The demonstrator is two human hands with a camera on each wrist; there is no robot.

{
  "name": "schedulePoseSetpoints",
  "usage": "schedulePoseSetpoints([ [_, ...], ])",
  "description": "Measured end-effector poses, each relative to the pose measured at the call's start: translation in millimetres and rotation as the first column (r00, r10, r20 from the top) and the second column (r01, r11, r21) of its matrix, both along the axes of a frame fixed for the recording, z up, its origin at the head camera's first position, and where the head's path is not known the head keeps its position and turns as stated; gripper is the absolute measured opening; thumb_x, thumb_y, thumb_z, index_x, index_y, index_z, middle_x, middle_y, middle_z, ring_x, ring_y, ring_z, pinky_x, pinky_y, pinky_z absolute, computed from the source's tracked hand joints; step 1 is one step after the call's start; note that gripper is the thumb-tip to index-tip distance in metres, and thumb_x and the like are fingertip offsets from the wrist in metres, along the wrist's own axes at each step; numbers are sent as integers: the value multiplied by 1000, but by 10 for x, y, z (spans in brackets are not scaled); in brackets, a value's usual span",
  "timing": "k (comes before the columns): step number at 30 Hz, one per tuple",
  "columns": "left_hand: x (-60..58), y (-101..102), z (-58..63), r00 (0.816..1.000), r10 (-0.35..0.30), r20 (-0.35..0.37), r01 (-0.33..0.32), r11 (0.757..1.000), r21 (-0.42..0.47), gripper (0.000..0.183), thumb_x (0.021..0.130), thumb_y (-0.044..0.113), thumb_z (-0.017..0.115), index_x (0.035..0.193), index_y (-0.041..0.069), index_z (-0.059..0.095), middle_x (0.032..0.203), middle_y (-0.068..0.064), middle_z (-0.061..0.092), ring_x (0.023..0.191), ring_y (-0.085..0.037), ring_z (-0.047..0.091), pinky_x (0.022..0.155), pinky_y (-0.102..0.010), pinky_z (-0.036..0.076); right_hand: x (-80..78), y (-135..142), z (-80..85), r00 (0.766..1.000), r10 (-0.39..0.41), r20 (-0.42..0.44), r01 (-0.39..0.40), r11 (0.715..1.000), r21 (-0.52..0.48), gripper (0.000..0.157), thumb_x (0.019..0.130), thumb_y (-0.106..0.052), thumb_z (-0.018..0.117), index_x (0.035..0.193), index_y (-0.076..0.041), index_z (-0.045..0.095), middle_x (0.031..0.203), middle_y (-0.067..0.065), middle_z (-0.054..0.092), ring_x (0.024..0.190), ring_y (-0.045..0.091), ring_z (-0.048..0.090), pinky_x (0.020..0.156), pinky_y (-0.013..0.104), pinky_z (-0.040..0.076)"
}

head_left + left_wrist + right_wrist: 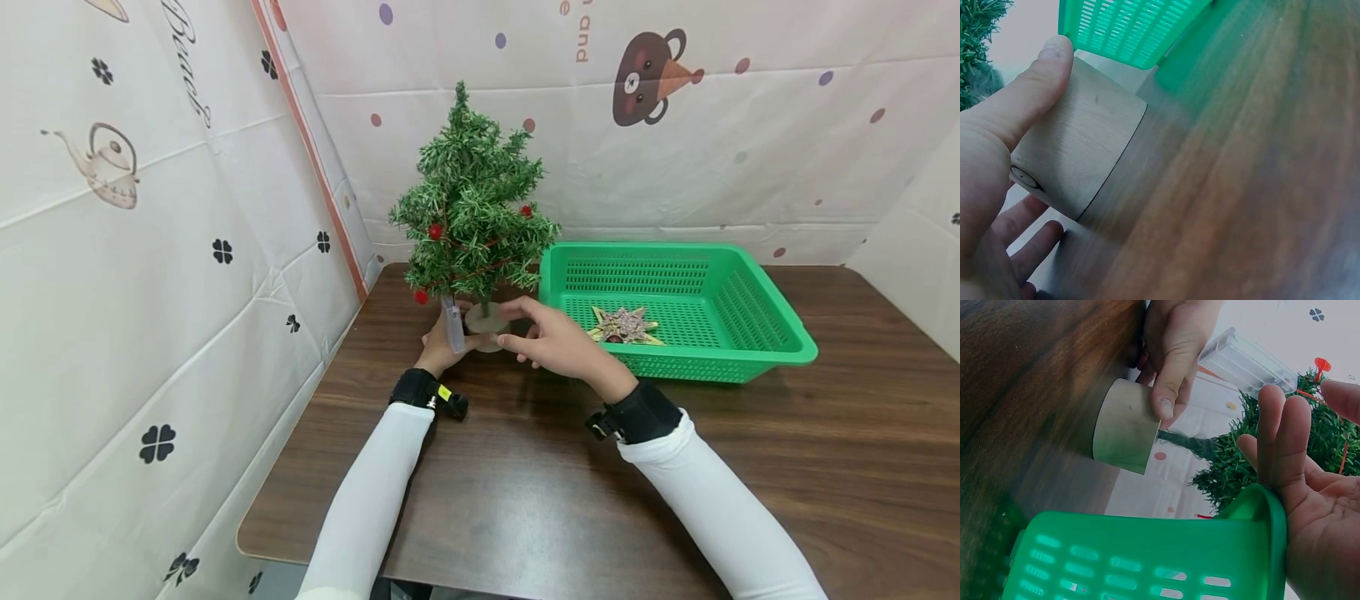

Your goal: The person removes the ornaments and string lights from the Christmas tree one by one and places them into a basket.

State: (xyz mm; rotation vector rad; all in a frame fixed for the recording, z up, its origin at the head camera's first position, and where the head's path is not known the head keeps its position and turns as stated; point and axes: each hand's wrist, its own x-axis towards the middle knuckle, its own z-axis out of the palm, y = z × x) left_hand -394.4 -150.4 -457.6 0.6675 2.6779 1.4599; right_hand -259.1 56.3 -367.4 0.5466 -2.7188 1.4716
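A small artificial Christmas tree [480,192] stands at the back of the table, with red balls and a thin red string in its branches. Its round wooden base [1085,119] is gripped by my left hand [442,343], thumb on the upper rim and fingers around the side. On the base's other side is my right hand [558,340], fingers loosely extended, close to the green basket's edge; whether its fingertips touch the base I cannot tell. A clear plastic case [1247,362] hangs from the lower branches, in front of the left hand in the head view.
Right of the tree sits a green perforated basket [772,354] holding glittery star ornaments [626,325]. The brown wooden table [510,500] runs up to patterned white cloth walls [720,167] at the back and sides.
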Motion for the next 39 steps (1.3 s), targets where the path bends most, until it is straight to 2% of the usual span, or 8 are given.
schedulePoseSetpoints([
  [3, -16, -6, -8, 1000, -18, -2, 18, 1000, -25, 78, 82, 44, 84, 146, 18, 48, 146, -8, 52, 136, -34, 48, 107, -71, 19, 1, -1, -1, 1000, -2, -4, 2, 1000, 5, 51, 101, -36, 65, 146, -20, 50, 145, 15, 56, 73, 20, 68, 67, 53, 59],
  [6, -38, -18, -16, 998, -63, 9, 64, 997, -42, 80, 84, 42, 80, 152, 20, 45, 154, -9, 48, 140, -36, 44, 108, -70, 17, 4, -2, 0, 1000, -6, -9, 6, 1000, 15, 50, 101, -35, 65, 146, -20, 50, 144, 13, 57, 73, 20, 68, 64, 45, 59],
  [9, -54, -34, -24, 993, -113, 38, 114, 993, -24, 80, 87, 39, 74, 158, 22, 39, 160, -10, 40, 145, -39, 37, 108, -69, 12, 8, -5, 2, 1000, -10, -14, 10, 1000, 24, 49, 101, -34, 65, 145, -20, 51, 142, 10, 58, 72, 19, 68, 62, 38, 58],
  [13, -58, -53, -26, 987, -143, 67, 142, 990, 16, 77, 91, 36, 68, 159, 19, 36, 165, -13, 32, 149, -39, 29, 108, -68, 8, 11, -9, 4, 1000, -12, -16, 12, 1000, 29, 48, 101, -34, 65, 145, -20, 51, 141, 8, 59, 72, 18, 68, 61, 37, 58],
  [26, -41, -46, -2, 990, -131, 52, 132, 991, -4, 79, 90, 37, 69, 160, 20, 37, 166, -13, 31, 151, -39, 28, 110, -71, 9, -1, -8, -8, 1000, -10, -25, 11, 999, 40, 47, 101, -35, 65, 144, -20, 52, 143, 14, 58, 72, 19, 68, 61, 38, 58],
  [39, -50, -41, -14, 988, -145, 61, 143, 989, 33, 78, 89, 35, 71, 158, 17, 39, 164, -12, 35, 151, -38, 29, 111, -69, 5, -3, -10, -16, 999, -11, -34, 13, 999, 50, 46, 101, -36, 65, 143, -21, 53, 140, 7, 60, 71, 18, 67, 61, 37, 58],
])
